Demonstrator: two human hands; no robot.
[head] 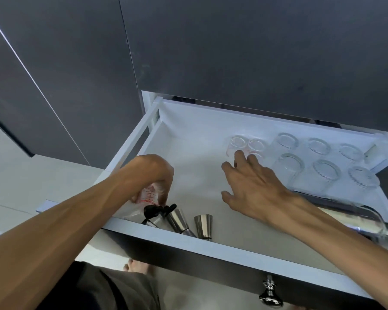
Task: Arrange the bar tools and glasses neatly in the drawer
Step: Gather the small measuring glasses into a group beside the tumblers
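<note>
Near the front rail at lower centre we saw two steel jiggers (188, 222) lying tipped beside a black pourer (154, 210). Left hand (152, 175), just above them, had its grip clamped on a red-marked measuring glass (149, 193). Right hand (253, 186) was spread apart, fingertips touching the small marked glasses (246, 144) up-right, so we judged the held glass belonged there, on the right hand's side of the drawer (157, 231).

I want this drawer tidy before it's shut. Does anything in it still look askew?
Yes. The two steel jiggers and the black pourer lie tipped over at the front edge, unlike the upright tumblers in rows at right.
</note>
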